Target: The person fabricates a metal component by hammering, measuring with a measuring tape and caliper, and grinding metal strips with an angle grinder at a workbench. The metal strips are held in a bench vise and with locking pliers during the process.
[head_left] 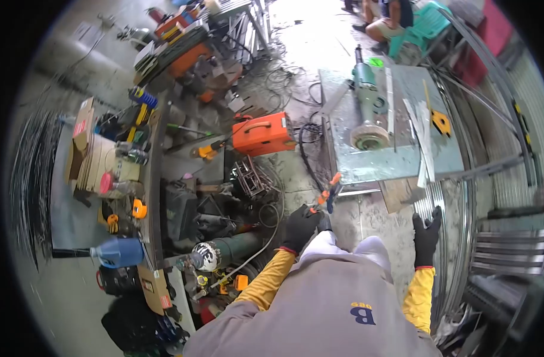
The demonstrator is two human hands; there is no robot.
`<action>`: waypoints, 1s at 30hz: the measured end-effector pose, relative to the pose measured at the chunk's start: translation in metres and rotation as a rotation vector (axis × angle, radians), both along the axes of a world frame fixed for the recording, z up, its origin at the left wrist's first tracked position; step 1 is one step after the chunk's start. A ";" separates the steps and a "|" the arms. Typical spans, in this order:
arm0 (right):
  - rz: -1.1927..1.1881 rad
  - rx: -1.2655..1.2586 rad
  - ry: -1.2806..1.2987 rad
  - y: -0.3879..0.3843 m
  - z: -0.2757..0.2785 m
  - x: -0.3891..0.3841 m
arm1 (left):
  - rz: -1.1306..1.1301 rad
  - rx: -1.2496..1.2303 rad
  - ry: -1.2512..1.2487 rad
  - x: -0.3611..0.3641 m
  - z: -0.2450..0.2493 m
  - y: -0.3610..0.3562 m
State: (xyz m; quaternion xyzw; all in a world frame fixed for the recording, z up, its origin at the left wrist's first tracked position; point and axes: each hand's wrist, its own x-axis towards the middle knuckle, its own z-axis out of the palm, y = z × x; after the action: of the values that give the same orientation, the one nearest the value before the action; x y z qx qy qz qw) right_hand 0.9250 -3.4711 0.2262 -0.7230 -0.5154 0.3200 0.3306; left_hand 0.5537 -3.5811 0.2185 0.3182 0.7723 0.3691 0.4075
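My left hand [302, 229], in a dark glove with a red cuff, is closed around an orange-handled clamp [324, 195]. The clamp points up and away from me, close to the near left corner of the metal-topped table [397, 157]. Over on the right, my right hand [427, 238] is gloved too, its thumb and fingers apart. Its fingertips overlap the near end of several thin metal bars [428, 203]. An angle grinder [367, 104] with a round disc lies on the table, beside loose metal strips [425, 140] and a yellow tape measure [441, 124].
An orange welding machine [263, 133] stands on the floor, with black cables around it. A gas cylinder [233, 251] lies at my left. The left workbench [156, 196] carries a blue jug [118, 253] and tools. Long metal tubes [456, 250] run along my right. A person [388, 24] sits far off.
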 end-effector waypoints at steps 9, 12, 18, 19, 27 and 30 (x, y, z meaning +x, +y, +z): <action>0.261 0.112 -0.515 0.130 -0.045 -0.017 | 0.222 0.028 -0.170 0.013 0.013 0.007; 0.179 0.051 -0.635 0.156 -0.038 -0.024 | 0.394 0.055 -0.206 0.036 0.002 -0.014; 0.315 0.283 -0.478 0.169 -0.054 0.013 | 0.700 0.116 -0.263 0.110 -0.007 -0.039; 0.317 0.288 -0.425 0.170 -0.054 0.018 | 0.740 0.108 -0.264 0.121 -0.013 -0.038; 0.387 0.437 -0.466 0.201 -0.061 0.074 | 0.698 0.133 -0.283 0.161 -0.020 -0.019; 0.473 0.358 -0.493 0.204 -0.053 0.083 | 0.650 0.136 -0.267 0.177 -0.019 -0.012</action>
State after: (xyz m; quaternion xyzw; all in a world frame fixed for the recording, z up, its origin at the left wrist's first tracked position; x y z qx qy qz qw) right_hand 1.0079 -3.2672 0.1734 -0.5704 -0.7795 0.1090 0.2348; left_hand 0.7309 -3.5935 0.2000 0.0313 0.7468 0.5685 0.3437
